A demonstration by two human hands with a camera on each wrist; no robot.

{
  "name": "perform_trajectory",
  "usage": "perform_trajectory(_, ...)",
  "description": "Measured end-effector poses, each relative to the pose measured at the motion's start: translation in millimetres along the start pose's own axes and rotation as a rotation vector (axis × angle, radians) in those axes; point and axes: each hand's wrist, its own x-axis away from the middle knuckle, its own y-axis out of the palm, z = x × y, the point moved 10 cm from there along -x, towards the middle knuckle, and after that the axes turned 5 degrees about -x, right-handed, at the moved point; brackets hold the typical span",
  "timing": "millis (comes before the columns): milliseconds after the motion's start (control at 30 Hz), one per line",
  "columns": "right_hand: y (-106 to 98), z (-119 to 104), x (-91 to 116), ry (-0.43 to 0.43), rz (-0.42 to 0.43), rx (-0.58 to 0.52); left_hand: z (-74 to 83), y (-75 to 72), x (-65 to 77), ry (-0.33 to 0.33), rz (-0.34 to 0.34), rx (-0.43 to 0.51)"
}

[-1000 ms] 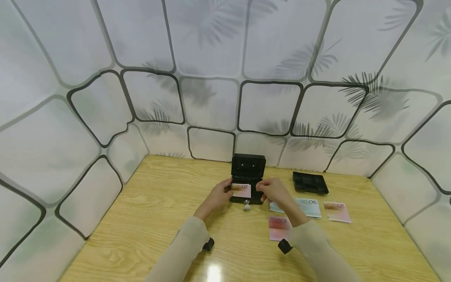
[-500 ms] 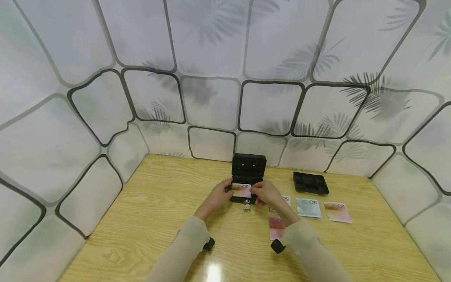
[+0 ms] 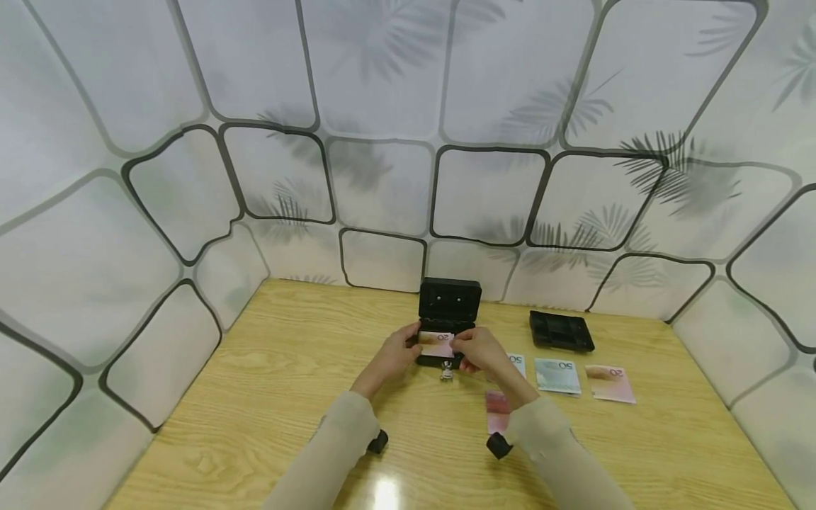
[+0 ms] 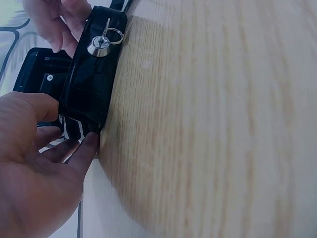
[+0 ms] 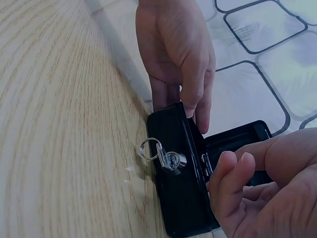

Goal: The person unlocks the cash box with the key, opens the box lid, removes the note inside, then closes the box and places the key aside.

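A small black cash box [image 3: 449, 299] stands on the wooden table with its lid raised. Pink 20 banknotes [image 3: 436, 343] lie in its left part. My left hand [image 3: 395, 358] grips the box's left side; in the left wrist view the thumb is over the rim and the fingers of that hand [image 4: 39, 163] are against the outer wall. At the notes' right edge, my right hand [image 3: 481, 348] appears to pinch them, its fingers curled over the box. The right wrist view hides the notes behind this hand [image 5: 270, 193]. A key with a ring [image 5: 171, 159] sits in the front lock.
Right of the box lies a black compartment tray [image 3: 561, 331]. Before it are a 50 banknote stack [image 3: 558, 376], another 50 stack [image 3: 517, 363] partly behind my right arm, a 20 note [image 3: 610, 383] and a red note [image 3: 497, 412]. A patterned wall stands behind.
My right hand has moved left, from the box's right side to the edge of the 20 notes. The left hand stays on the box.
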Motion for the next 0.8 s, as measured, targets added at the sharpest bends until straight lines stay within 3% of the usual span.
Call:
perform_trajectory(400,1,4,-8,0.023,0.015,-0.067,0.7,0.5,0.3,0.006,-0.005,-0.002)
perform_trajectory(633,6,3,-15,0.022,-0.019,-0.107,2.5,0.2,0.6,0.026,-0.005,0.004)
perform_trajectory(800,10,-2,-18,0.001,-0.028,-0.04,1.2,0.1,0.9,0.012,-0.01,0.012)
